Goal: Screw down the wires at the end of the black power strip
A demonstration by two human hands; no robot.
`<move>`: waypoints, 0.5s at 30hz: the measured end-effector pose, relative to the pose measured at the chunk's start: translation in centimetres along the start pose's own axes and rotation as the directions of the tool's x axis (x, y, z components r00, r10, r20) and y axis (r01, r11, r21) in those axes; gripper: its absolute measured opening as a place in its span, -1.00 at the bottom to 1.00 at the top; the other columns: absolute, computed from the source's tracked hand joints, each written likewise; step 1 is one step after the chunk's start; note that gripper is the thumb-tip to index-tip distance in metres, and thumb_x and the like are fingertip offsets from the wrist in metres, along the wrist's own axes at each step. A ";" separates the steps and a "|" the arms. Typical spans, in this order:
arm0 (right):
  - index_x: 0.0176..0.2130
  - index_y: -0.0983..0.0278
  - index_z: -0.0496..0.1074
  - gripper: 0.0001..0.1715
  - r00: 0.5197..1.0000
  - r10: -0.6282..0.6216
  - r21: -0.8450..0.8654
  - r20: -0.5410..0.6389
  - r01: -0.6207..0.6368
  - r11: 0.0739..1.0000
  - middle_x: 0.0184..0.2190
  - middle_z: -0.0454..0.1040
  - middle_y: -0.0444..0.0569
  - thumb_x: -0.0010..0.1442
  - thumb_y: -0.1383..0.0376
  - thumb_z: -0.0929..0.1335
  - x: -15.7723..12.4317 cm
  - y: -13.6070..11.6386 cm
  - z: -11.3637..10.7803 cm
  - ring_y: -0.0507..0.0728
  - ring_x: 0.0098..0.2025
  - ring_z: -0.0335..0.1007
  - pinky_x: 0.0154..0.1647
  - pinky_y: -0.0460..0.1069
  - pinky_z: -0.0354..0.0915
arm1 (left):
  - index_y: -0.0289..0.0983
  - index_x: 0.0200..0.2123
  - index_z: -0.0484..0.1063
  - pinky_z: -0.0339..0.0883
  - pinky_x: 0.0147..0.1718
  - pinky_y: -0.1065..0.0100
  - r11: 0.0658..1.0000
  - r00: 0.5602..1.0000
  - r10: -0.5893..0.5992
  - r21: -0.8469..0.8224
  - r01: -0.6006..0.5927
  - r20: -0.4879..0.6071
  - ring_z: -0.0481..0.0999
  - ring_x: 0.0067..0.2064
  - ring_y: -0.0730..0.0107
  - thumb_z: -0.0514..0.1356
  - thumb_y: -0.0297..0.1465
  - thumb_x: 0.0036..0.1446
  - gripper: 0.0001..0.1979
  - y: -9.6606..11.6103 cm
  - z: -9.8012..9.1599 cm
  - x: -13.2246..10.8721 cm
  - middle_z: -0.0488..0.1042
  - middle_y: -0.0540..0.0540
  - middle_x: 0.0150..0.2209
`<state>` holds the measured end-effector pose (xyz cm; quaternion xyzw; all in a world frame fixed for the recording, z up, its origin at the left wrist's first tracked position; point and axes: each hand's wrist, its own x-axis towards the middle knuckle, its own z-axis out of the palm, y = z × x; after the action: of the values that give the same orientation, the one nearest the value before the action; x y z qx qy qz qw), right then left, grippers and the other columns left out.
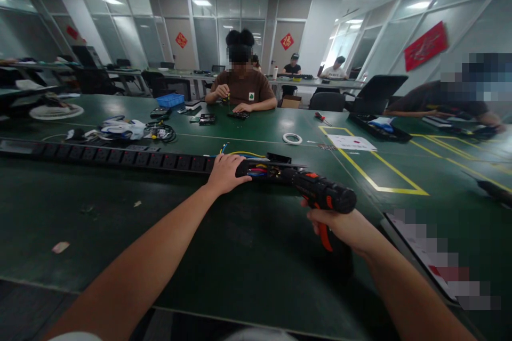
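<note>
A long black power strip (156, 161) with a row of sockets lies across the green table. My left hand (227, 175) is closed over the strip near its right end, fingers on the far side and thumb toward me. Just right of that thumb, red, blue and yellow wires (259, 170) show in an uncovered section. In my right hand (334, 219) is a black and orange cordless drill (320, 189), pointed left with its front at the strip's right end. Whether its bit touches anything is too small to tell.
Beyond the strip lie a white cable coil (292, 139), a bundle of cables (120, 129), a red screwdriver (323, 119) and a blue basket (170, 100). A dark-framed panel (416, 256) lies at right. One person (242, 88) works opposite; another leans in at right.
</note>
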<state>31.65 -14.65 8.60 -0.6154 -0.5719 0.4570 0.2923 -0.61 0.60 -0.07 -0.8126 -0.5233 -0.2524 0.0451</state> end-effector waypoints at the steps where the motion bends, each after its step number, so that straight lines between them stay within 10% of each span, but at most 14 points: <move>1: -0.11 0.21 0.55 -0.54 1.000 0.005 0.004 0.003 -0.005 1.000 -0.61 0.52 -0.17 -0.06 0.17 0.45 0.0 -0.1 0.0 0.15 -0.51 0.46 -0.44 0.00 0.32 | -0.15 0.33 0.50 0.11 0.45 -0.17 1.000 1.000 -0.001 -0.002 0.001 0.000 0.45 0.37 -0.18 0.35 0.12 0.33 -0.32 0.0 0.0 0.0 0.56 -0.24 0.32; 15: -0.17 0.20 0.53 -0.59 1.000 -0.010 0.020 0.013 0.010 1.000 -0.60 0.51 -0.17 -0.06 0.15 0.48 0.3 0.4 0.0 0.16 -0.50 0.48 -0.41 0.02 0.36 | -0.19 0.31 0.50 0.12 0.45 -0.15 1.000 1.000 -0.003 0.004 0.003 -0.002 0.46 0.37 -0.16 0.36 0.10 0.34 -0.33 0.3 -0.3 0.0 0.57 -0.25 0.32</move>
<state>31.80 -14.39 8.21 -0.6065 -0.5724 0.4652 0.2967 -0.49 0.35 0.22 -0.8116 -0.5249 -0.2520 0.0470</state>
